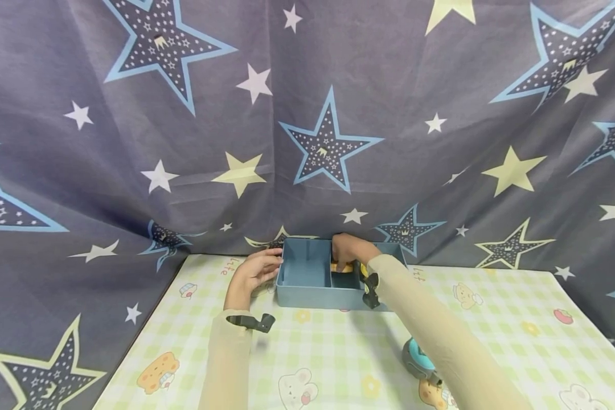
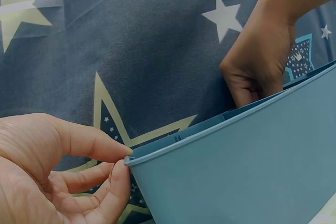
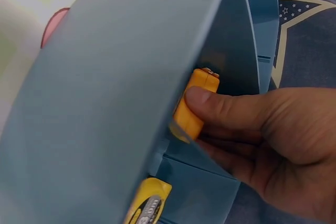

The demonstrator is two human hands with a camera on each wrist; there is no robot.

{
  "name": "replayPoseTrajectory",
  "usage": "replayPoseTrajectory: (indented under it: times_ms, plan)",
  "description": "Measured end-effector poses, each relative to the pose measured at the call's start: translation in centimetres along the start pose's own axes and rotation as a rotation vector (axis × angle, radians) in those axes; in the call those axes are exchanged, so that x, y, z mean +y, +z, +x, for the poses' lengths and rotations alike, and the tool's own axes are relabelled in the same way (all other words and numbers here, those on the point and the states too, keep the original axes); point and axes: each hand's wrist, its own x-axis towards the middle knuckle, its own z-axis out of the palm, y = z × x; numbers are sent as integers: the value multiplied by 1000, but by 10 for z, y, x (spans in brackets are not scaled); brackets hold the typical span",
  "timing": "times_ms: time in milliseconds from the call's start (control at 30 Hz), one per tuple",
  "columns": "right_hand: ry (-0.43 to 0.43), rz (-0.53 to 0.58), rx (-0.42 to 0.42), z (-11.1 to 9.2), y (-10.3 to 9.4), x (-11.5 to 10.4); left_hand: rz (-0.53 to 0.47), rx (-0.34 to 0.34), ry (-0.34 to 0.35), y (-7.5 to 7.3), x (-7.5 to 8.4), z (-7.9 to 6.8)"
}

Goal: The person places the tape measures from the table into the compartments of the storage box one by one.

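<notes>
A blue-grey divided box stands at the back of the table. My left hand pinches its left rim corner between thumb and fingers, as the left wrist view shows. My right hand reaches down into the middle compartment. There it holds a small orange block with metallic bits at one end, thumb on one face; the fingers behind are partly hidden. A yellow item with a black and grey label lies in the right compartment, cut off by the box wall.
Under my right forearm, a teal and dark grey object sits on the checked tablecloth, partly covered by the sleeve. A dark star-patterned curtain hangs right behind the box. The left compartment shows its bare floor.
</notes>
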Motion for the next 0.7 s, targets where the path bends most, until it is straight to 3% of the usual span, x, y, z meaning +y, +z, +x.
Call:
replayPoseTrajectory:
  times_ms: [133,367,700]
  plan:
    - [14,-35,-26,1,-2,-2,-17,-36,26,-1,0,-3]
    - [13,-54,-105,6,-6,-3,-17,19,-32,3,4,0]
    - [16,-78,-176,16,-7,-1,-10,30,-33,3,0,4]
